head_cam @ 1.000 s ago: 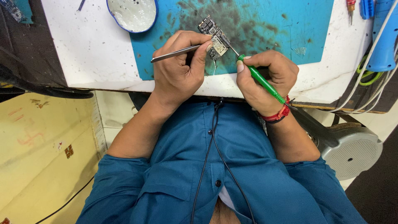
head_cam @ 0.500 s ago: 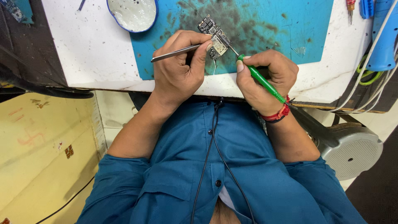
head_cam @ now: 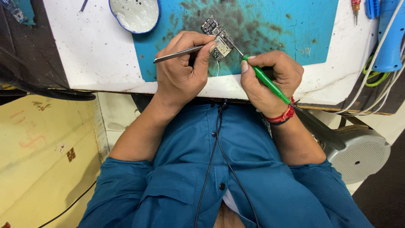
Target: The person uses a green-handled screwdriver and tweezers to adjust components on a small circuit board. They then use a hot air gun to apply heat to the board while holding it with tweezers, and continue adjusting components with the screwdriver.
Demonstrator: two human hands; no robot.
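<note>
board work at upper centre of frame, both hands engaged.

the circuit board [head_cam: 216,37] lies on the blue mat [head_cam: 270,25], upper centre. left hand [head_cam: 183,71] closed around metal tweezers [head_cam: 177,53], tips at the board's near edge. right hand [head_cam: 270,78] closed on a green screwdriver [head_cam: 266,82], tip touching the board. a white dish [head_cam: 135,14] sits upper left of the board; a blue tool [head_cam: 390,38] lies at the upper right edge.

Blue buttoned shirt [head_cam: 270,185], sleeves rolled above the elbows.
A thin black cord [head_cam: 213,152] hangs down its front; a red thread band [head_cam: 282,117] circles the right wrist, near the table's edge.
</note>
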